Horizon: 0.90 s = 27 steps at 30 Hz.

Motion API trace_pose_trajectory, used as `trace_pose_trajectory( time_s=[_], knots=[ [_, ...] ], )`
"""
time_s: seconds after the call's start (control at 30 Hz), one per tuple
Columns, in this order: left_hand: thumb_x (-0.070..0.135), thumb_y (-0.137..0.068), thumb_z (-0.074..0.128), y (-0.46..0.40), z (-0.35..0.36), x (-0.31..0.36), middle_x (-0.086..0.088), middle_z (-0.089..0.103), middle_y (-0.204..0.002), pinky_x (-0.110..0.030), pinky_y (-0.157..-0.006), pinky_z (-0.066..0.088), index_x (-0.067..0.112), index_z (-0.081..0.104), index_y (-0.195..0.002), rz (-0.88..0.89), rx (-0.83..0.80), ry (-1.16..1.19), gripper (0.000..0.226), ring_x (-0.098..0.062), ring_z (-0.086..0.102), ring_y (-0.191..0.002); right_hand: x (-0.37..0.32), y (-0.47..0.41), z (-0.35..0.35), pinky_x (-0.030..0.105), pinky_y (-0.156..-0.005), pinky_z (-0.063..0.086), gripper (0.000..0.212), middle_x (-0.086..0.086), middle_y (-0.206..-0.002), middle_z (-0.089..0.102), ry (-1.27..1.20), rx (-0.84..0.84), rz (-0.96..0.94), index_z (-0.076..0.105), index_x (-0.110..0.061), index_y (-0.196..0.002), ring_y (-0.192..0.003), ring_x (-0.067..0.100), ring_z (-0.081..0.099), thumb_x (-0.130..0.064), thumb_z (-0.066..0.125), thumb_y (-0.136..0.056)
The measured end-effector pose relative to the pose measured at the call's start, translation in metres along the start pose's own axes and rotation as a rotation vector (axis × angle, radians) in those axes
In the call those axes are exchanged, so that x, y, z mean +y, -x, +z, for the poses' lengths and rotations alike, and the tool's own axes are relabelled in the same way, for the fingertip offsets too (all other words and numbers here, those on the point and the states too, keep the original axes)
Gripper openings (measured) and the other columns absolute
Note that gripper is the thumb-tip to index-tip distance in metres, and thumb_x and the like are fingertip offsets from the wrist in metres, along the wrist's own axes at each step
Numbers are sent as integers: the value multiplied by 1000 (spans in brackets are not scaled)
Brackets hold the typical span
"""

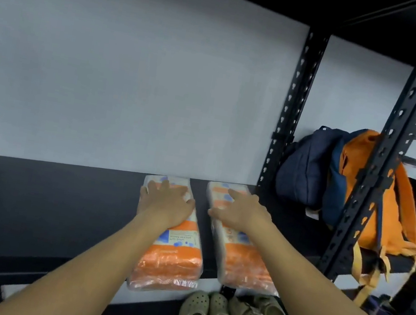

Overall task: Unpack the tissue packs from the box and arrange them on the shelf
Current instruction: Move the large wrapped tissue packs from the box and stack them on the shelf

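With the left hand (166, 198) and right hand (240, 210) laid flat, fingers released, on two tissue packs (173, 247) (242, 258), both are best slid squarely back until no end overhangs the shelf (45, 199).

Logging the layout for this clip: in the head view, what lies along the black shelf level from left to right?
Bare black shelf → left tissue pack under the left hand → right tissue pack under the right hand → navy bag → orange backpack.
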<state>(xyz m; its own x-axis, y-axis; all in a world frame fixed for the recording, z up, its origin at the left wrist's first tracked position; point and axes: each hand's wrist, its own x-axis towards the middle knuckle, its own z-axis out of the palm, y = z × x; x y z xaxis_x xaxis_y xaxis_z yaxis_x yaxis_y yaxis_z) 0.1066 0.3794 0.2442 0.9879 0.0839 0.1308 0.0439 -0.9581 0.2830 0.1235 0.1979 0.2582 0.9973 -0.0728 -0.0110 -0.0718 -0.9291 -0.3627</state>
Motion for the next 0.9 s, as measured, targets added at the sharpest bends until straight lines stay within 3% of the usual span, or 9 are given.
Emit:
trace_pose_trajectory(
  time_s=[0.17, 0.3, 0.5, 0.8, 0.9],
  knots=[
    [56, -93, 30, -5, 6, 7, -7, 35, -154, -50, -115, 19, 40, 45, -141, 5, 12, -17, 53, -39, 29, -139, 10, -15, -7, 46, -99, 43, 77, 9, -149, 32, 21, 59, 7, 36, -37, -149, -131, 38, 39, -53, 58, -77],
    [57, -91, 31, -10, 12, 14, -8, 46, -144, -51, -112, 25, 38, 52, -133, 32, 39, -60, 51, -38, 40, -130, 34, -46, -16, 48, -105, 42, 79, 10, -149, 37, 14, 79, 32, 43, -41, -146, -133, 37, 41, -57, 54, -69],
    [58, -91, 32, -13, 16, 14, -7, 42, -147, -51, -115, 22, 39, 48, -137, 43, 35, -40, 52, -36, 37, -134, 67, -100, -20, 49, -104, 42, 88, 7, -145, 46, 13, 73, 74, 49, -47, -139, -132, 33, 42, -67, 50, -53],
    [57, -95, 32, -9, 15, 15, -6, 30, -158, -52, -118, 20, 41, 38, -145, 51, 30, -29, 53, -36, 30, -141, 76, -130, -29, 44, -105, 44, 80, 9, -145, 47, -40, 78, 46, 51, -46, -139, -127, 30, 49, -63, 61, -61],
    [57, -95, 32, -10, 15, 14, -6, 32, -157, -53, -118, 20, 41, 39, -144, 53, 39, -29, 53, -36, 31, -141, 78, -139, -30, 44, -105, 45, 84, 8, -143, 49, -59, 76, 40, 53, -47, -137, -124, 28, 51, -64, 59, -55]
  ],
)
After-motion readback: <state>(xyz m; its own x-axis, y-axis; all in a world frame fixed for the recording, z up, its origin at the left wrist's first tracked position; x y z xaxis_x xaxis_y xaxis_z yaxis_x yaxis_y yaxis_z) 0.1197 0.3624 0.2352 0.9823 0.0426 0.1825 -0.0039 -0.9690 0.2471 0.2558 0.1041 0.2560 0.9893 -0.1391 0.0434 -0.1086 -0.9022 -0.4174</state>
